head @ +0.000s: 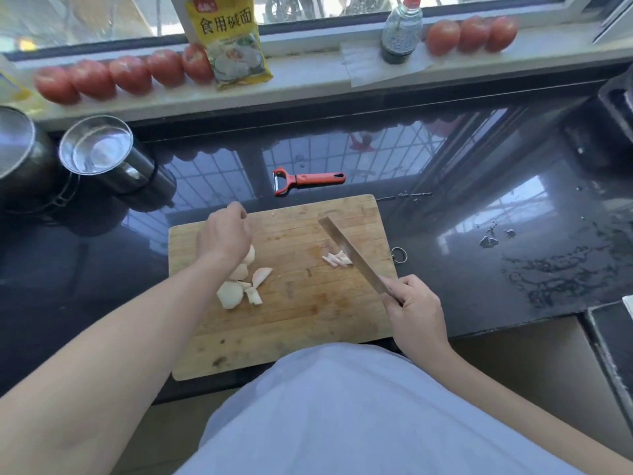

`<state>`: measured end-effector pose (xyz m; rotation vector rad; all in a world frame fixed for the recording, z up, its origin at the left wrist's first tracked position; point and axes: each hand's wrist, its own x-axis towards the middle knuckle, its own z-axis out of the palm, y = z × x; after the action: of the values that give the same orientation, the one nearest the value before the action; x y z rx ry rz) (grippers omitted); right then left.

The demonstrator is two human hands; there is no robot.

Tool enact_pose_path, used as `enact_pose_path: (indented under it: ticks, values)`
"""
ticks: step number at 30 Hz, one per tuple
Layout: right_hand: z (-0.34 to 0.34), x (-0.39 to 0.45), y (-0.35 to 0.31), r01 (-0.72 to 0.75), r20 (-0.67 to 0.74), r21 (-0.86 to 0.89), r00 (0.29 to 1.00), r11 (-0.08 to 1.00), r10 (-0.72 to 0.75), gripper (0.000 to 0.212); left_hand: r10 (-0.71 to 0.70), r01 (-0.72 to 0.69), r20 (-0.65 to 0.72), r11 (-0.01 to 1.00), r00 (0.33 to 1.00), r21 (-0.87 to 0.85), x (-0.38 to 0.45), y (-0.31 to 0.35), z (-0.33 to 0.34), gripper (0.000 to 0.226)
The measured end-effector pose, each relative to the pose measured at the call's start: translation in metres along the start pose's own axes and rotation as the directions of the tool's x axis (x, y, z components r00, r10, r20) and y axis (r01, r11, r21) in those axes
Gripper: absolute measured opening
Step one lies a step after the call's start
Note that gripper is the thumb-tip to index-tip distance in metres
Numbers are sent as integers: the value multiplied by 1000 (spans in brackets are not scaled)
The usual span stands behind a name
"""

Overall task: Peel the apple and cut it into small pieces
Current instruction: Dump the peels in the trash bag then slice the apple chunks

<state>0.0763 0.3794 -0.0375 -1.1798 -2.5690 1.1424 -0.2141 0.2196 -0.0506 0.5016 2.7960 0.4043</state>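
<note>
Gripping the handle of a cleaver (pixel 352 255), the right hand (pixel 416 311) has its fingers curled round it near the near right corner of the cutting board (pixel 301 303); the blade slants up and away toward the board's far right part, tilted rather than flat, and whether its edge touches the wood cannot be told. Just beside the blade, on its left, lies a little heap of thin cut apple slivers (pixel 337 260), well apart from that grip. The larger peeled apple pieces (pixel 241 286) lie in a cluster on the left half of the board, pale wedges and chunks touching one another. Over the far end of that cluster is the left hand (pixel 224 236), knuckles up and fingers bent downward; the hand hides its own fingertips, so whether this grip is closed on a piece or only resting on it cannot be told. The board lies on a dark glossy desk (pixel 479 269) at its near edge, with a metal ring at the board's right side. Beyond the board's far edge, apart from it, a red peeler (pixel 308 180) lies flat on the desk. Two metal cups (pixel 99 149) stand toward the desk's far left corner. Behind the desk, a windowsill carries rows of tomatoes (pixel 130 75), a yellow packet (pixel 229 42) and a dark bottle (pixel 400 29).
</note>
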Motion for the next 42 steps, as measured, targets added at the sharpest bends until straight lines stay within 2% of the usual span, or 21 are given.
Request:
enact_pose_path:
  ticks: [3,5,7,10,12,13,14,18,20,22,24,26,28,30,32,35,37,39,42]
  values:
    - [-1,0,-2,-12,10,23,1000,1000,12,55,-124,124,-6,989,992,77,5,-19,-14,23]
    - [0,0,-3,-31,10,37,999,999,30,53,-65,65,-4,983,998,173,6,-33,-19,26]
    - [1,0,-4,-45,6,50,999,998,45,52,136,-134,10,956,991,259,-2,-32,-17,33]
    - [3,-1,-4,-60,5,68,998,996,59,49,438,-473,179,810,881,346,-28,-13,-4,29]
    - [3,-1,-5,-63,14,67,998,996,63,46,523,-626,347,611,779,484,-48,0,7,27]
    - [3,0,-6,-60,17,69,998,996,59,46,519,-660,412,528,749,535,-55,4,12,25]
    - [2,1,-8,-55,17,77,998,995,54,47,495,-663,445,494,746,563,-59,7,14,24]
    - [2,2,-12,-26,6,92,1000,995,26,49,354,-576,459,584,815,572,-56,16,17,24]
    - [2,2,-11,-25,12,88,1000,996,24,47,307,-506,427,696,851,509,-55,21,20,24]
    - [2,0,-10,-19,19,67,1000,998,18,42,266,-412,383,830,885,376,-59,29,24,20]
    - [2,-2,-9,-11,30,49,1000,999,10,41,217,-321,334,898,917,301,-60,32,25,15]
    - [1,-4,-9,-8,38,41,999,999,6,43,160,-285,344,891,925,352,-55,28,23,21]
    - [0,-5,-9,-4,39,32,999,999,3,44,55,-267,444,863,894,429,-51,24,16,29]
    - [1,-7,-10,-4,46,32,999,999,2,45,-7,-246,519,874,855,418,-53,24,14,34]
    - [2,-7,-12,-1,51,34,999,999,-1,46,32,-247,530,907,848,340,-57,28,17,33]
    - [3,-5,-12,15,39,39,999,999,-16,47,138,-266,496,944,857,196,-58,35,24,17]
    - [2,-6,-12,15,35,25,999,1000,-16,46,100,-162,452,982,886,100,-61,40,30,13]
    - [2,-7,-12,14,34,20,999,1000,-15,46,-2,12,445,1000,895,-19,-68,43,38,17]
    - [2,-9,-11,2,78,17,997,1000,-3,41,-158,296,515,935,842,-196,-85,39,52,30]
